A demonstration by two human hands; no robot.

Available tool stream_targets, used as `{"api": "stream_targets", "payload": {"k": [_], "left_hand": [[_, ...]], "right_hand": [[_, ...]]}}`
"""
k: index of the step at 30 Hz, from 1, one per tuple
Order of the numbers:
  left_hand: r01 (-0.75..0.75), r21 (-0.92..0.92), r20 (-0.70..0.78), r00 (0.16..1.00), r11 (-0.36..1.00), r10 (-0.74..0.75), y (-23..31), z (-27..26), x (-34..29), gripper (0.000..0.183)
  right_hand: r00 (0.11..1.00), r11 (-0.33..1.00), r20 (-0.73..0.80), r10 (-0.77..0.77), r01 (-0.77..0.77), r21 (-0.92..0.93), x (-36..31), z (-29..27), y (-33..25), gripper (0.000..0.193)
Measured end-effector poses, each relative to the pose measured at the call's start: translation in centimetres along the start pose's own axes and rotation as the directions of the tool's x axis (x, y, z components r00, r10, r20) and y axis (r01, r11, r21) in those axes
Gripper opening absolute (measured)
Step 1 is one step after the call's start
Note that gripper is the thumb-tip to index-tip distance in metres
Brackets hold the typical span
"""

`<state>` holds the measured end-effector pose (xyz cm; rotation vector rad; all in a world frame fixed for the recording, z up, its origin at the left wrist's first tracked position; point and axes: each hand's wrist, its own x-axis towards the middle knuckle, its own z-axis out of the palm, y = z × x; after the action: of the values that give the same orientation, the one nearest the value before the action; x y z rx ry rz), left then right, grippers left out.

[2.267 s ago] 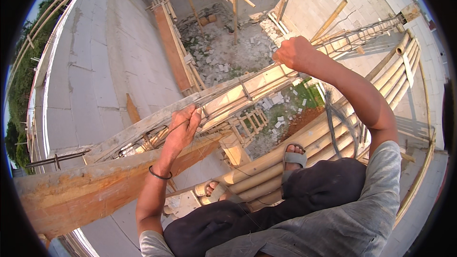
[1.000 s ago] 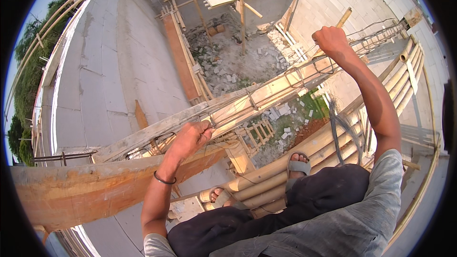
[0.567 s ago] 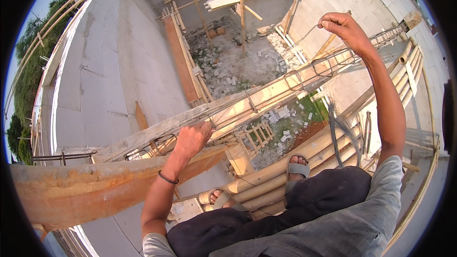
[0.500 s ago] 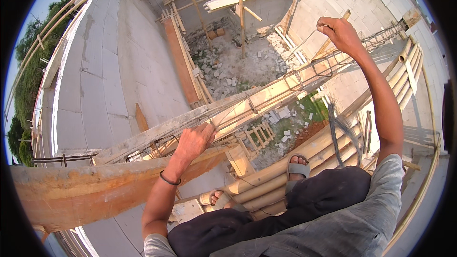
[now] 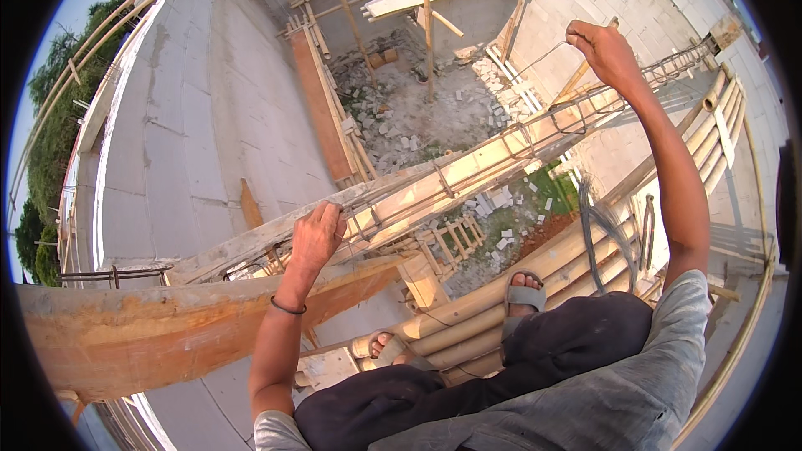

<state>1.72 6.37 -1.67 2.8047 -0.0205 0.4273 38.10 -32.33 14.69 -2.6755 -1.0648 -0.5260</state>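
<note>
The long dark steel rebar cage (image 5: 445, 181), made of straight bars and bent rectangular stirrups, slants from the lower left up to the far right, lying along a pale wooden trough; it is the landmark for every place below. The person's left hand (image 5: 317, 234) is at the lower-left stretch of the cage, its fingers curled in; whether they have hold of a bar or only rest there cannot be told. Half a second ago this hand was a little farther up the cage; it has slid toward the lower-left end, so a small dark bent-steel stirrup (image 5: 368, 221) beside it now shows.

The person's right hand (image 5: 603, 48) is raised on the far side of the cage's upper-right stretch, fingertips pinched together on a thin grey bent rod (image 5: 543, 58), which trails down and left. Earlier that hand was a fist low over the cage; it is now up and clear, so the rod appears held apart from the bars.

On the near side of the cage lie thick yellow bamboo poles (image 5: 468, 317), with a loose bundle of dark thin wire (image 5: 589, 234) above them, untouched by either hand.
</note>
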Motion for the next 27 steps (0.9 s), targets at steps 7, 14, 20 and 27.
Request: {"api": "stream_targets", "payload": {"k": [7,14,20,27], "left_hand": [[0.358,0.047,-0.228,0.913,0.932,-0.339,-2.6,-1.3,0.5,0.023],[-0.141,-0.022,-0.042,0.989,0.99,0.14,0.0,-1.0,0.5,0.026],[0.339,-0.172,-0.29,0.88,0.925,-0.376,-1.4,-2.1,0.6,0.025],[0.237,-0.145,-0.048,0.968,0.961,-0.246,-0.8,-1.5,1.0,0.036]], "right_hand": [[0.491,0.561,0.689,-0.534,-0.405,0.723,-2.1,-2.0,1.8,0.031],[0.972,0.943,0.138,0.192,-0.221,0.247,0.8,0.1,3.9,0.025],[0.36,0.879,0.92,-0.154,-0.375,0.294,-2.1,1.7,4.8,0.033],[0.938,0.504,0.308,0.159,-0.345,0.792,1.4,0.2,5.3,0.034]]}}
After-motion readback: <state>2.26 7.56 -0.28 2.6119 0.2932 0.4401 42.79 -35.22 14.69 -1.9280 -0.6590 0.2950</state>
